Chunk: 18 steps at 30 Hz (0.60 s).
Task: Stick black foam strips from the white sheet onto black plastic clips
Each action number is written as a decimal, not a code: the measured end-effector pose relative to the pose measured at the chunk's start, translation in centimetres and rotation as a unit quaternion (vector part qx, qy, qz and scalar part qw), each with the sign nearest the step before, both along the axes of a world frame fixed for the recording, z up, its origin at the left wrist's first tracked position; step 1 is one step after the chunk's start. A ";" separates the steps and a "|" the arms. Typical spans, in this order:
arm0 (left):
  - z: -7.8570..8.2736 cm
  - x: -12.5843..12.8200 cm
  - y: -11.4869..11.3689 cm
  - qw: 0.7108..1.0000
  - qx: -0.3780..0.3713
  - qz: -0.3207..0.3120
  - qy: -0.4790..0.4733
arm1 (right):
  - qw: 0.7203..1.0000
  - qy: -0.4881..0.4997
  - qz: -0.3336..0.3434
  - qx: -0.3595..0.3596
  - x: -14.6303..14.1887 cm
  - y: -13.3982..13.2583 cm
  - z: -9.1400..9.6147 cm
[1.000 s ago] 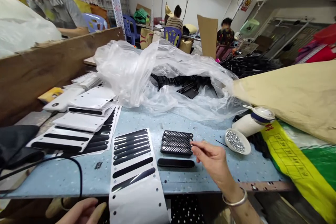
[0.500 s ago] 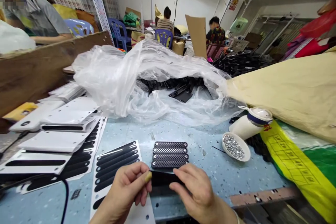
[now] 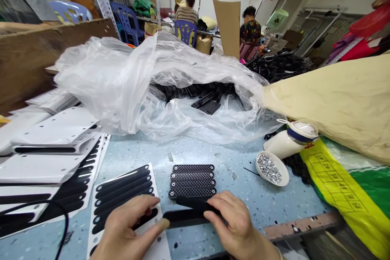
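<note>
My left hand (image 3: 131,231) and my right hand (image 3: 236,225) both pinch a long black strip (image 3: 185,218) low over the near edge of the blue table (image 3: 198,154). A second black strip (image 3: 195,202) lies under my right fingers. Just beyond sit several black textured plates (image 3: 192,180) in a neat row. A white backing sheet with black oval strips (image 3: 122,193) lies under my left hand.
White backing sheets (image 3: 45,158) pile up at the left. A clear plastic bag (image 3: 146,81) holds black parts (image 3: 207,103). A small white dish of silver bits (image 3: 269,168) and a tipped white cup (image 3: 289,140) stand right, beside yellow sacks (image 3: 335,97). People sit at the back.
My left hand came up from below the table and joined the right on the black strip. The hands drew it toward the table's near edge. The view tilted downward.
</note>
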<state>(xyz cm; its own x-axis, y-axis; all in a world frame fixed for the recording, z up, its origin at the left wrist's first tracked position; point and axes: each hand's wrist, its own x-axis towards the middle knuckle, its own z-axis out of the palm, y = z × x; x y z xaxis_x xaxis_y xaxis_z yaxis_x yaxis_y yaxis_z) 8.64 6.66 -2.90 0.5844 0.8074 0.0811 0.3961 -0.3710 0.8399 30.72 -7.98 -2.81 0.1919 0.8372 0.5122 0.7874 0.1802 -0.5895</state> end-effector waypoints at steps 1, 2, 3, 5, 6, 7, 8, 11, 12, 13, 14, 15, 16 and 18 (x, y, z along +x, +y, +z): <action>0.0 0.1 -0.2 0.999 0.004 -0.039 0.005 | 1.000 0.002 0.002 -0.010 0.1 -0.2 -0.1; -0.1 0.3 -0.5 0.998 0.006 -0.068 0.007 | 1.000 0.005 0.006 -0.021 0.2 -0.3 -0.1; -0.1 0.5 -0.8 0.996 0.005 -0.084 0.007 | 0.999 0.010 0.013 -0.031 0.2 -0.5 0.0; -0.3 0.9 -1.2 0.995 0.002 -0.100 0.010 | 0.998 0.022 0.031 -0.056 0.3 -0.9 0.1; -0.4 1.0 -1.3 0.993 -0.001 -0.116 0.012 | 0.997 0.026 0.036 -0.065 0.4 -1.0 0.2; -0.4 1.0 -1.3 0.991 -0.003 -0.131 0.013 | 0.997 0.030 0.033 -0.071 0.6 -1.2 0.3; -0.4 1.0 -1.2 0.989 -0.006 -0.144 0.015 | 0.997 0.031 0.024 -0.071 0.8 -1.3 0.4; -0.3 0.7 -0.4 0.991 -0.014 -0.129 0.020 | 0.998 0.021 -0.022 -0.050 1.9 -1.1 0.5; -0.3 0.7 -0.1 0.995 -0.011 -0.101 0.020 | 0.998 0.016 -0.031 -0.044 2.3 -0.9 0.5; -0.3 0.8 0.2 0.997 -0.003 -0.069 0.018 | 0.998 0.012 -0.034 -0.042 2.5 -0.6 0.4; -0.3 0.9 0.5 0.999 0.007 -0.036 0.014 | 0.999 0.010 -0.031 -0.042 2.8 -0.4 0.3; -0.3 1.1 0.8 1.000 0.019 -0.010 0.009 | 0.999 0.009 -0.025 -0.044 2.9 -0.1 0.2; -0.4 1.4 0.9 1.000 0.027 0.003 0.003 | 0.999 0.011 -0.017 -0.047 2.9 0.1 0.1; -0.6 2.0 1.1 0.999 0.032 -0.011 -0.006 | 0.998 0.017 -0.005 -0.054 2.8 0.2 -0.1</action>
